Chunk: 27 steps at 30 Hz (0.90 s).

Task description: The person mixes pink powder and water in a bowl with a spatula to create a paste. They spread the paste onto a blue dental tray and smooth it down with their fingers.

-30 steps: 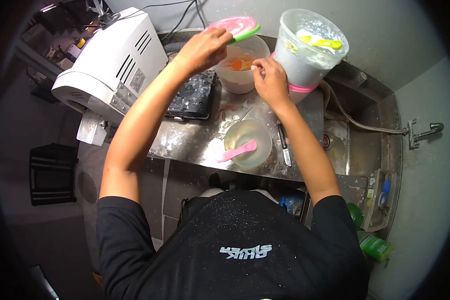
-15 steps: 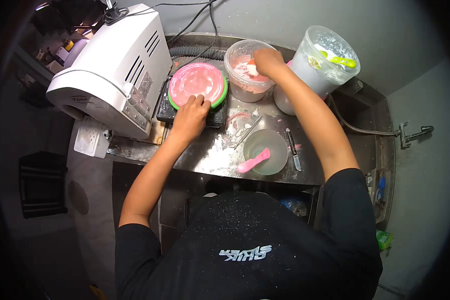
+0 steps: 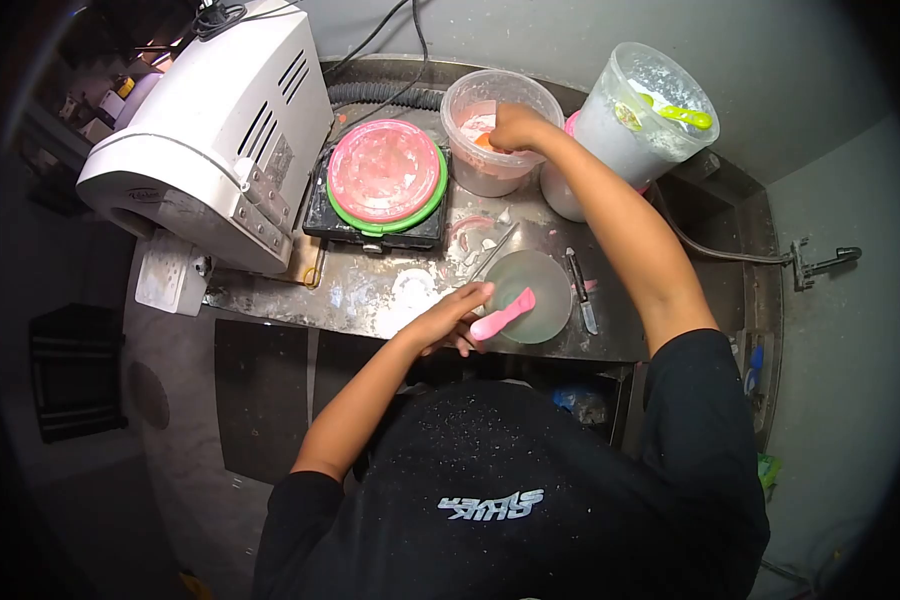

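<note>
My left hand [image 3: 452,318] is at the left side of a translucent bowl [image 3: 545,270], its thumb and fingers apart right at the rim. A pink spatula [image 3: 505,315] lies across that bowl, its wide end close by my fingers. My right hand [image 3: 523,128] reaches into a clear plastic tub [image 3: 488,183] of pink powder, fingers closed on an orange scoop [image 3: 486,141], mostly hidden by the hand and the powder. To the right of the bowl lie a knife [image 3: 588,317] and a dark-handled tool; a thin metal tool [image 3: 496,250] rests behind its left side.
A pink lid with a green rim [image 3: 386,172] covers a container on a black scale [image 3: 320,215]. A white machine [image 3: 210,140] stands at the left. A tall tub of white powder [image 3: 630,125] with a green scoop [image 3: 686,117] leans at the right. White powder [image 3: 410,297] is spilled on the metal counter.
My left hand has left the pink lid and moved down and right to the bowl's rim. My right hand stays in the tub, shifted slightly left, with the orange scoop showing more.
</note>
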Tool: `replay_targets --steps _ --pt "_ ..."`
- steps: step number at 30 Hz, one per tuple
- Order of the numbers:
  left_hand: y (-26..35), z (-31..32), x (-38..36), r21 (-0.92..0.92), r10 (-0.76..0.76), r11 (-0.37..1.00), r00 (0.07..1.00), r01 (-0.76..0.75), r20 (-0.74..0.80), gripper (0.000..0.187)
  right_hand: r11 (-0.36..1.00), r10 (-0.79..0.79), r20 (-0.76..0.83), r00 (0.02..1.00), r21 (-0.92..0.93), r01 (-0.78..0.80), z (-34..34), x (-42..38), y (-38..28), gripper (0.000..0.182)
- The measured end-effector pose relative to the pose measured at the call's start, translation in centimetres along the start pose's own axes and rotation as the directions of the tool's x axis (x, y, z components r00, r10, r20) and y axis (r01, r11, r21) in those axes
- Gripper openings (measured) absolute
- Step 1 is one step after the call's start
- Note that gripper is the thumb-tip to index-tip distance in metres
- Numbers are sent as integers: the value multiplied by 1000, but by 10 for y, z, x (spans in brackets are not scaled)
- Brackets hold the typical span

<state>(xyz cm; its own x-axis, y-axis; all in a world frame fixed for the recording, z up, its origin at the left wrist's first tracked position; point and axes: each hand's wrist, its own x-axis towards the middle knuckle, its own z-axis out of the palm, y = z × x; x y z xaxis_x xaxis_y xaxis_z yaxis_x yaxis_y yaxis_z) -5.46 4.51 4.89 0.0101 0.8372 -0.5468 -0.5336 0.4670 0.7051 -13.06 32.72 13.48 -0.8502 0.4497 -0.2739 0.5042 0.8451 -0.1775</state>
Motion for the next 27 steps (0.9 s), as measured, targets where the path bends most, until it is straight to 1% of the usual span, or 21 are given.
replay_targets --steps 2,3,4,7,8,11,12,13,15,17,18,19,20,21,22,25,27 --pt "-1 12 16 -33 -63 997 994 66 86 71 970 30 45 999 241 -40 -2 3 2 17" --pt "-1 16 22 -46 -93 994 987 100 130 72 952 41 55 998 300 -55 -1 7 5 16" --pt "6 20 22 -100 -58 992 985 75 163 65 930 55 68 996 360 -75 2 10 8 15" --pt "-1 25 34 -194 13 981 982 24 186 63 859 89 74 993 499 -114 2 9 15 14" --pt "-8 31 31 -172 99 981 995 -92 30 66 835 98 72 993 537 -121 0 8 16 15" --pt "-10 18 31 -409 68 912 992 -18 107 73 788 110 83 990 599 -138 -16 -9 16 18" --pt "6 26 13 -456 104 887 993 -67 55 71 767 121 78 990 626 -143 -21 -14 17 18" --pt "16 30 2 -450 174 879 985 -153 5 67 744 130 72 989 652 -146 -25 -19 20 19" --pt "36 20 -13 -534 267 820 963 -206 38 63 693 148 51 988 708 -140 -31 -26 23 18" --pt "62 25 -29 -421 321 845 942 -329 -94 52 631 171 21 985 766 -126 -35 -34 25 16" --pt "73 26 -33 -385 324 854 937 -349 -131 50 615 177 6 984 780 -116 -38 -39 25 16" --pt "78 21 -29 -436 326 831 937 -346 -124 48 599 185 -8 983 794 -106 -41 -44 25 16" --pt "84 20 -27 -444 330 817 930 -367 -162 47 583 193 -22 981 807 -96 -43 -49 26 16" --pt "89 19 -25 -451 333 804 921 -388 -200 45 590 183 -48 982 805 -70 -48 -57 24 17" --pt "92 9 -22 -477 320 811 939 -340 -125 42 596 173 -74 982 801 -45 -54 -65 23 17" --pt "101 16 -17 -459 363 771 897 -441 -252 39 634 131 -129 983 773 17 -77 -106 12 16" --pt "102 11 -10 -465 378 762 893 -450 -246 36 673 87 -161 983 737 61 -80 -126 11 15"
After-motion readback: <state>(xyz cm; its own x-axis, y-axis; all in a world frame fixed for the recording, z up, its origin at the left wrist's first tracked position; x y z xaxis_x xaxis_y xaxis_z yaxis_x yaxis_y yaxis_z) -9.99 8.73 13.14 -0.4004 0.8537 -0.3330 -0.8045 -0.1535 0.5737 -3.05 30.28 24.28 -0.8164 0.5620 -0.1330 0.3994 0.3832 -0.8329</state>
